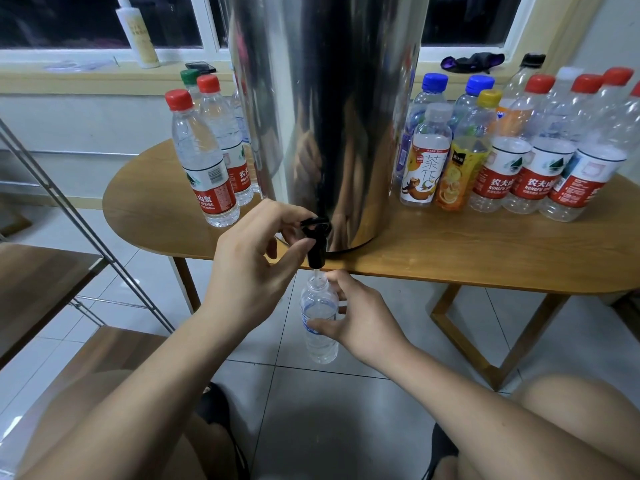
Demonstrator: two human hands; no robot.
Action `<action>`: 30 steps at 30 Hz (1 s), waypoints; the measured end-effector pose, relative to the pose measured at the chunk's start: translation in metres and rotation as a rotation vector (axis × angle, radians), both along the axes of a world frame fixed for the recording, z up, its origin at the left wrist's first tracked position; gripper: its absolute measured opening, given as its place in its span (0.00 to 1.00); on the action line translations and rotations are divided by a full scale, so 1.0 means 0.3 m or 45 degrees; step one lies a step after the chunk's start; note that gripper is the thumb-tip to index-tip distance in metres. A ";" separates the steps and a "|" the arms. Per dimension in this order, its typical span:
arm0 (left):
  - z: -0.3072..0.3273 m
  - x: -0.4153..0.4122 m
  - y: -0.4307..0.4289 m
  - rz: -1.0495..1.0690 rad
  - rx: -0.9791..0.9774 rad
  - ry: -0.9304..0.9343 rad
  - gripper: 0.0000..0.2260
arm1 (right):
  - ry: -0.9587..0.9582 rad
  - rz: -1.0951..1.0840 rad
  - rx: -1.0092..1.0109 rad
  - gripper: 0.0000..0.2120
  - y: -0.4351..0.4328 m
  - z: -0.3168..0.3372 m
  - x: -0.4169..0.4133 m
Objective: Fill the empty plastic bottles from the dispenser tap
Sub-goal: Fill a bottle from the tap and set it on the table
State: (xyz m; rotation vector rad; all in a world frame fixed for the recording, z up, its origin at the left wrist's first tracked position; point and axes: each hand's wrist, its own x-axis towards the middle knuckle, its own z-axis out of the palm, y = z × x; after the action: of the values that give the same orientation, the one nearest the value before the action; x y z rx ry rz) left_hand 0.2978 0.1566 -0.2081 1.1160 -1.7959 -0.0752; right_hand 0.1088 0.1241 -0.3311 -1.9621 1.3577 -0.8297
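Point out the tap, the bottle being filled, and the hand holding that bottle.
tap (318, 252), head view, on its black spout.
bottle (318, 301), head view, on its clear shoulder.
right hand (363, 317), head view, on the back of the hand.

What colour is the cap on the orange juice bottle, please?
Yellow cap, clearest in the head view.

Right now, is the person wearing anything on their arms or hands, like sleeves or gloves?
Nothing that shows. The left hand and right hand are bare, with no gloves, rings or watch in sight, and both forearms are uncovered as far as the picture reaches.
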 end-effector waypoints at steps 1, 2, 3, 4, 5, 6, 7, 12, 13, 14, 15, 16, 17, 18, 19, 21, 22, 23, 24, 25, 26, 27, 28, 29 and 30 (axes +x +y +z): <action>0.000 0.000 0.000 -0.001 -0.001 -0.001 0.13 | 0.000 0.000 0.000 0.35 0.000 0.000 0.000; 0.001 0.001 0.000 0.000 -0.001 -0.002 0.13 | 0.002 0.000 -0.001 0.35 0.000 0.001 -0.001; 0.001 0.001 0.000 0.001 -0.001 -0.004 0.13 | 0.004 0.001 -0.002 0.35 0.001 0.001 -0.001; 0.001 0.001 0.001 0.002 -0.001 -0.006 0.13 | 0.004 0.000 -0.003 0.34 0.000 0.001 -0.002; 0.001 0.001 0.000 0.000 0.000 -0.006 0.13 | 0.004 -0.002 -0.004 0.34 0.001 0.001 -0.002; 0.001 0.001 0.000 -0.002 0.002 -0.004 0.13 | 0.002 -0.003 -0.004 0.34 0.001 0.001 -0.002; 0.000 0.001 -0.001 -0.003 0.003 -0.002 0.13 | 0.001 -0.002 -0.003 0.34 0.000 0.001 -0.001; -0.002 0.002 -0.002 -0.001 -0.002 -0.005 0.13 | -0.006 -0.007 0.007 0.34 0.000 0.000 -0.001; -0.003 0.001 -0.002 -0.003 0.000 -0.001 0.13 | -0.013 -0.009 0.010 0.34 0.000 -0.002 -0.001; -0.003 0.001 -0.002 -0.004 0.001 0.004 0.13 | -0.024 -0.011 0.013 0.34 0.000 -0.004 -0.001; -0.004 0.001 -0.002 -0.005 0.001 0.006 0.13 | -0.031 -0.014 0.016 0.34 0.001 -0.005 -0.001; -0.004 0.002 -0.003 -0.005 0.002 0.006 0.13 | -0.031 -0.015 0.020 0.34 0.001 -0.006 0.000; -0.004 0.002 -0.003 -0.006 0.002 0.005 0.13 | -0.028 -0.015 0.019 0.34 0.001 -0.005 0.000; -0.004 0.002 -0.003 -0.007 0.001 0.005 0.12 | -0.021 -0.014 0.018 0.34 0.000 -0.005 0.000; -0.004 0.003 -0.003 -0.009 0.001 0.006 0.12 | -0.012 -0.013 0.017 0.34 0.000 -0.003 0.000; -0.004 0.003 -0.003 -0.011 0.003 0.005 0.12 | 0.002 -0.013 0.017 0.35 0.000 0.001 0.000; -0.003 0.003 -0.003 -0.011 0.005 0.004 0.12 | 0.005 -0.013 0.017 0.35 0.001 0.003 0.000; -0.003 0.003 -0.003 -0.010 0.005 0.002 0.12 | 0.008 -0.013 0.018 0.35 0.002 0.004 0.000; -0.003 0.003 -0.003 -0.008 0.004 0.001 0.12 | 0.008 -0.012 0.020 0.35 0.003 0.005 0.000; -0.003 0.003 -0.003 -0.008 0.004 0.001 0.12 | 0.008 -0.010 0.021 0.35 0.004 0.006 0.000; -0.003 0.004 -0.003 -0.009 0.005 0.003 0.12 | 0.010 -0.007 0.020 0.35 0.005 0.007 0.000; -0.004 0.004 -0.003 -0.010 0.006 0.006 0.12 | 0.016 -0.006 0.018 0.35 0.005 0.008 0.001; -0.004 0.004 -0.004 -0.012 0.006 0.007 0.12 | 0.021 -0.007 0.017 0.35 0.006 0.009 0.001; -0.005 0.004 -0.005 -0.013 0.006 0.007 0.12 | 0.024 -0.007 0.016 0.35 0.006 0.010 0.001; -0.005 0.005 -0.005 -0.014 0.005 0.006 0.12 | 0.022 -0.009 0.012 0.35 0.006 0.011 0.001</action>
State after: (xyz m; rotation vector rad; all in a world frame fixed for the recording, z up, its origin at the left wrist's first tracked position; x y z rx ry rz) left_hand 0.2992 0.1551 -0.2095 1.1080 -1.7990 -0.0882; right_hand 0.1089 0.1260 -0.3277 -1.9625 1.3765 -0.8101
